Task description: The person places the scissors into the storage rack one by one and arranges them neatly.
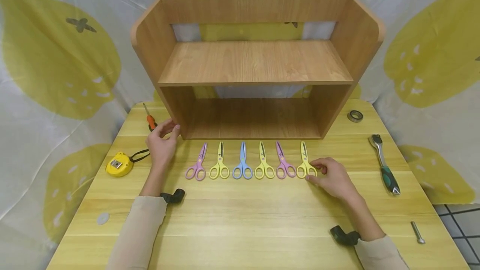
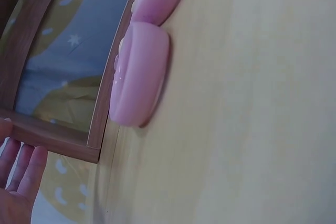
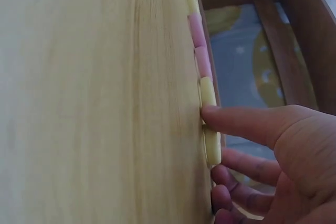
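Note:
Several scissors lie in a row before a wooden shelf [image 1: 247, 63], blades toward it. From the left come pink scissors [image 1: 196, 171], yellow scissors [image 1: 219, 168], blue scissors [image 1: 243, 166], yellow scissors [image 1: 264, 168], pink scissors [image 1: 283, 168] and yellow scissors [image 1: 304, 164]. My right hand [image 1: 331, 178] pinches the handle of the rightmost yellow pair, which lies flat on the table. In the right wrist view its thumb [image 3: 247, 121] presses that yellow handle [image 3: 212, 148]. My left hand [image 1: 162, 141] touches the shelf's left side panel near its base; in the left wrist view the fingers [image 2: 32, 174] look fairly straight.
On the left of the table [image 1: 240, 228] are an orange-handled screwdriver [image 1: 150, 121], a yellow tape measure [image 1: 119, 165] and a grey disc [image 1: 103, 218]. A bearing-like ring [image 1: 355, 116], a ratchet wrench [image 1: 385, 166] and a bolt [image 1: 417, 232] lie on the right.

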`<state>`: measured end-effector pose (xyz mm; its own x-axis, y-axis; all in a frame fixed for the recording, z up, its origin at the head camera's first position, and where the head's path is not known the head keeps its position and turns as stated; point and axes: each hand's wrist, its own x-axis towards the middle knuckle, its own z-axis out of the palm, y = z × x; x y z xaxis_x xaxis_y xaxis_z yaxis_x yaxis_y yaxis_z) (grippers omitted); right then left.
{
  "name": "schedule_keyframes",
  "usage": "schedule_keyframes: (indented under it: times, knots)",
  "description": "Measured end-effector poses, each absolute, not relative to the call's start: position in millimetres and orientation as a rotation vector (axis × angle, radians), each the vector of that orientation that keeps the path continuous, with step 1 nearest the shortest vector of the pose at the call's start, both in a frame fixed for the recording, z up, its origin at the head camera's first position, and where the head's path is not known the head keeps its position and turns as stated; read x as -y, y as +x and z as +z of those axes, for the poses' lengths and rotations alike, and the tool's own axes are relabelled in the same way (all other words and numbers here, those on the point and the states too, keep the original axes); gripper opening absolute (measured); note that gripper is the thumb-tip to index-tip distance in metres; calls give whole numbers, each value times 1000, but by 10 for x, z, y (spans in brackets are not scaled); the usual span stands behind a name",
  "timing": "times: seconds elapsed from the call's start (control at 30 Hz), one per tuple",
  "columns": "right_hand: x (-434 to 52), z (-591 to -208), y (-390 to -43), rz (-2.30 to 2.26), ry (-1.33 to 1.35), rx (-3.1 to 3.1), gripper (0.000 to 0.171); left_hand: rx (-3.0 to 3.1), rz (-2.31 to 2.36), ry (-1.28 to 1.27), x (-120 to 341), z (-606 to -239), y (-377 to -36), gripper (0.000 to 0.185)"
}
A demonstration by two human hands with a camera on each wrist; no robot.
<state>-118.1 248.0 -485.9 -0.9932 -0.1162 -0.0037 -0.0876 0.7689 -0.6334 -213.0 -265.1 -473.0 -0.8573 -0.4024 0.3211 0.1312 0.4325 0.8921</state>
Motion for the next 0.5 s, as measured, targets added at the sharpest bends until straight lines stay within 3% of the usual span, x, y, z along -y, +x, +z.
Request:
schedule_keyframes:
  times: [0.5]
  knots:
    - [-2557,-4677,-1147,-1183,-9,-2728,40,2125,-1730,234,2593,-4394,-1986,27]
